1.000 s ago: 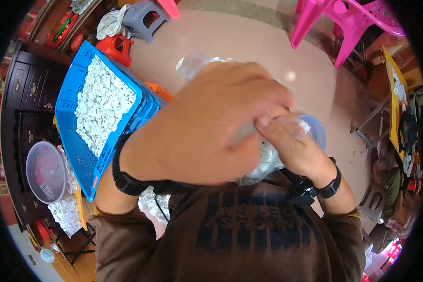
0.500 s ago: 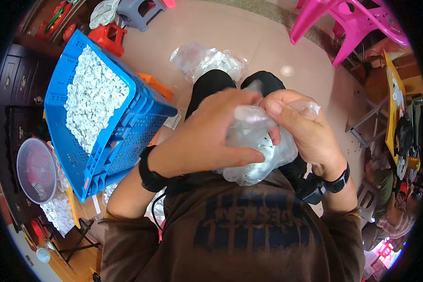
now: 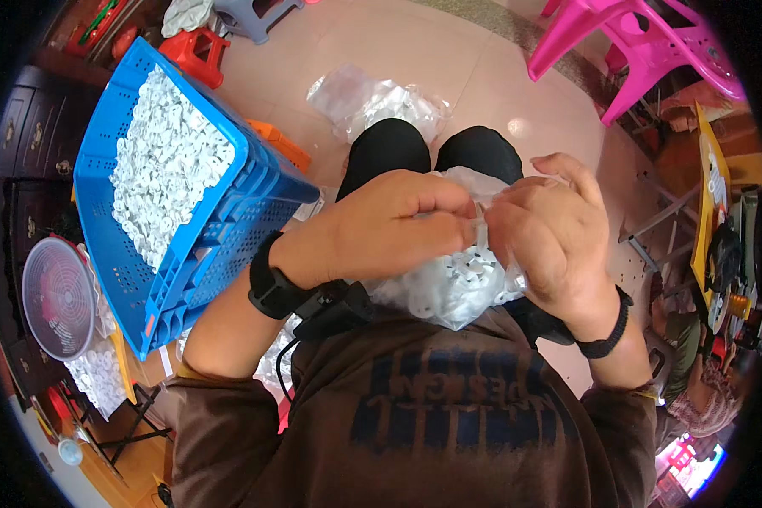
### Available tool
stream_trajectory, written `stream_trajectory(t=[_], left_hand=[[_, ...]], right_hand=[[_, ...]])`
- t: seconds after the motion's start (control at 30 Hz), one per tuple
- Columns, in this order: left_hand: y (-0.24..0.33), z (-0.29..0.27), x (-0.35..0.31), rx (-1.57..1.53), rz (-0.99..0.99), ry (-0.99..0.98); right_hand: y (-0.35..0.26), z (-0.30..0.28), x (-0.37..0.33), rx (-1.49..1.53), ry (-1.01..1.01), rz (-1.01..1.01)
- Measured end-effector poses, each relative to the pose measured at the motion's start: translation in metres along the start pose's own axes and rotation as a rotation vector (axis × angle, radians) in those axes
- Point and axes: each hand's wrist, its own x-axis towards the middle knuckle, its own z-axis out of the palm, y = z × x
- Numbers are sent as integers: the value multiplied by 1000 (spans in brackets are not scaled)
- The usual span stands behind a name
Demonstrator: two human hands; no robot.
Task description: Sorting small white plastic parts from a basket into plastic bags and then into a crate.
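A clear plastic bag (image 3: 457,292) holding small white pieces rests on my lap, against the front of my shirt. At its gathered top, my left hand (image 3: 381,224) is closed, its thumb and fingers pinching the plastic. Close beside it, my right hand (image 3: 554,237) has its fingers curled in on the same bunched neck, back of the hand up and one finger raised. Part of the bag's top is hidden behind both hands.
To the left, a tall blue crate (image 3: 229,224) holds a heap of small white pieces (image 3: 165,161). Empty-looking clear bags (image 3: 381,102) lie on the floor beyond my knees. A pink plastic stool (image 3: 626,51) stands far right; a person (image 3: 707,385) is at the right edge.
My right hand has rolled over, so its back now shows. My left hand has drawn together into a pinch at the neck, and more of the bag's white contents shows.
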Motion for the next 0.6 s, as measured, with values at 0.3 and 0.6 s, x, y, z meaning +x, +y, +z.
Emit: stream_trajectory(t=[0.3,0.6], left_hand=[[-5,23,14,-252,334,400],[-71,-14,15,-31,-59,712]], right_hand=[[3,16,3,-47,454,-109],[-9,17,-44,99,-14,-66]])
